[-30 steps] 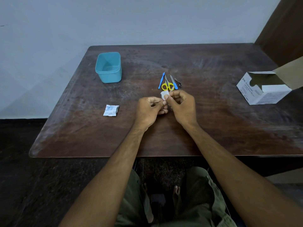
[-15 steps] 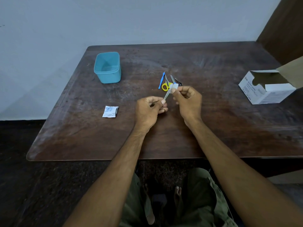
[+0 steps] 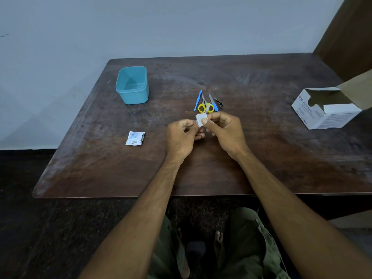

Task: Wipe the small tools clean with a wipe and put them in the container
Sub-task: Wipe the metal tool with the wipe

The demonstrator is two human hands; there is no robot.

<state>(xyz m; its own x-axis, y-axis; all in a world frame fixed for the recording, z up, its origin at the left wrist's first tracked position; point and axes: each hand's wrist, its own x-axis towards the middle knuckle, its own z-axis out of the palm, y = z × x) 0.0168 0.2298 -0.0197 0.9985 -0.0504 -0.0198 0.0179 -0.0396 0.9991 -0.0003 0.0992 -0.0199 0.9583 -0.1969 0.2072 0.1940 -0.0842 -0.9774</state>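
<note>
Your right hand point(image 3: 225, 129) pinches the wipe point(image 3: 200, 119) around a thin metal tool point(image 3: 208, 108), apparently gripped by your left hand point(image 3: 181, 135); a loose pinch drops it short of the container point(image 3: 132, 85).

A single wide-angle view from the person's head looks forward and steeply down across a dark wooden table point(image 3: 261, 158) toward a pale wall point(image 3: 161, 27). It sits close enough that both forearms fill the foreground. The table's far edge and left corners fit in frame, its right end is cut off, and the person's lap shows at the bottom.
</note>
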